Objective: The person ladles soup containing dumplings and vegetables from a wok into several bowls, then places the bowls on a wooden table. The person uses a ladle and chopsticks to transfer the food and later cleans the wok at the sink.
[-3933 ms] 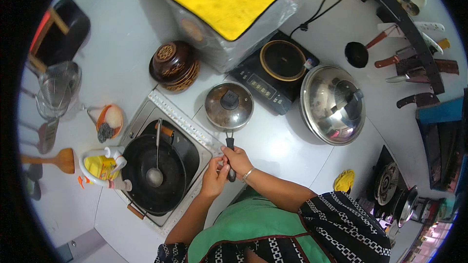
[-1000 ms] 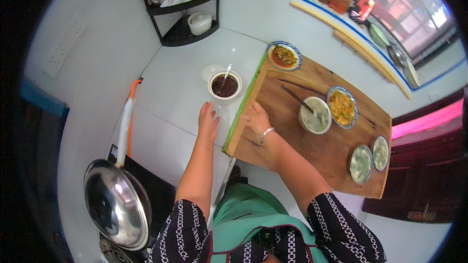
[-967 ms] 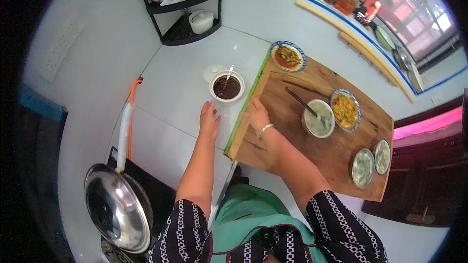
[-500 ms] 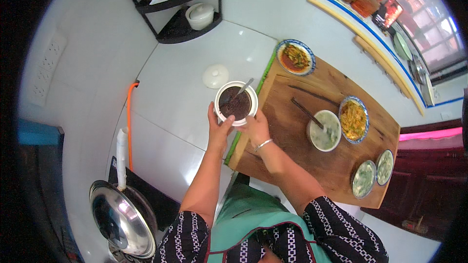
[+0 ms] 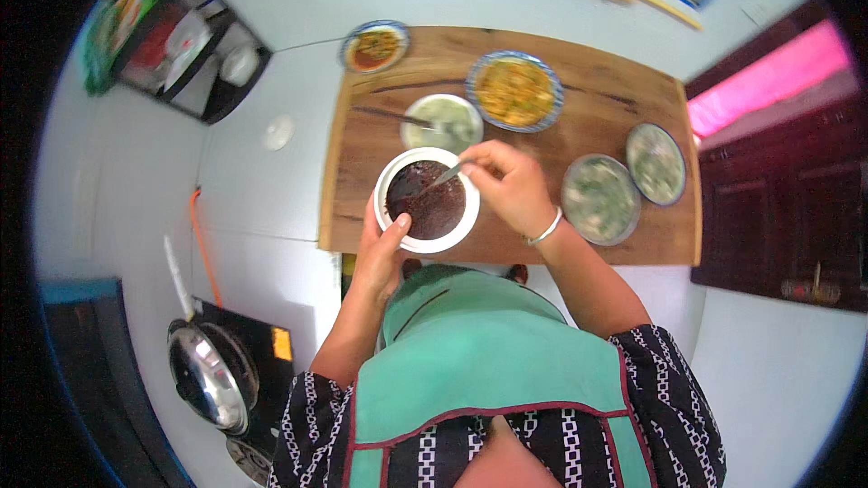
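Note:
A white pot (image 5: 466,221) filled with a dark red-brown sauce (image 5: 434,212) is held up above the near edge of the wooden table. My left hand (image 5: 384,248) grips it from the left, the thumb over its rim. Between the fingers of my right hand (image 5: 509,183) is the handle of a metal spoon (image 5: 449,173), whose lower end dips into the sauce. Just beyond the pot stands a white bowl of pale soup with greens (image 5: 445,125), a dark utensil (image 5: 398,115) lying across it.
On the wooden table (image 5: 601,68) are a blue-rimmed plate of yellow food (image 5: 515,90), a smaller sauced dish (image 5: 374,47) and two bowls of greens (image 5: 601,201), (image 5: 655,163). A white lid (image 5: 278,132) lies on the counter at left. A lidded wok (image 5: 208,375) sits at lower left.
The pot has moved from the counter to over the table's near edge, as the view swung right. My right hand has left the pot's side and taken hold of the spoon.

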`<action>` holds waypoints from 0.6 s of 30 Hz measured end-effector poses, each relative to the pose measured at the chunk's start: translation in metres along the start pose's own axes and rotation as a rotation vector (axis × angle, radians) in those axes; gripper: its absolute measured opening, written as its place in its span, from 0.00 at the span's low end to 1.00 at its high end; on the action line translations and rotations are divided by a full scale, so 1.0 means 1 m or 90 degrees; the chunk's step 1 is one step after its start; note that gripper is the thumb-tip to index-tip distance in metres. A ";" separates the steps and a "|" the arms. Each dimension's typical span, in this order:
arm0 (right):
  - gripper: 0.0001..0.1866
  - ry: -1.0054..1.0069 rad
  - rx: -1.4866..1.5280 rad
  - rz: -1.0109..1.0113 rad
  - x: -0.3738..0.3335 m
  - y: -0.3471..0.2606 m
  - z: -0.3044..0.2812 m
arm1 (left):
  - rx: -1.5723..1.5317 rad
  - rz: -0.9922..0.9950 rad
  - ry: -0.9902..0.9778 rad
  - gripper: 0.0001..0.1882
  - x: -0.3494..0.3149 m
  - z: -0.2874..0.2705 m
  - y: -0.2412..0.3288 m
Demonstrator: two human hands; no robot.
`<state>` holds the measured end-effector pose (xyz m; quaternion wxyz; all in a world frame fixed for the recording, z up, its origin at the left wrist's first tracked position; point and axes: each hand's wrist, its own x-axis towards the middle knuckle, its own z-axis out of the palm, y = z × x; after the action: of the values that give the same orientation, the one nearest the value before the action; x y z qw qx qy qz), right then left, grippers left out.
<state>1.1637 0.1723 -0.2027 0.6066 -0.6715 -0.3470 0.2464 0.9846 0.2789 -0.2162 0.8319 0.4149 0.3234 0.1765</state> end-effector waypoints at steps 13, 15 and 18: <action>0.07 0.027 -0.460 -0.267 -0.102 0.009 -0.181 | 0.082 -0.132 -0.147 0.30 0.013 0.183 -0.095; 0.06 0.027 -0.436 -0.317 -0.106 0.014 -0.181 | 0.110 -0.137 -0.163 0.30 0.027 0.196 -0.099; 0.07 0.044 -0.387 -0.281 -0.118 0.012 -0.185 | 0.096 -0.156 -0.179 0.30 0.043 0.212 -0.105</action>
<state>1.2297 -0.0375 -0.1988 0.4295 -0.7381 -0.5196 -0.0272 1.1636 0.1187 -0.2226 0.8508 0.4540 0.2645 -0.0103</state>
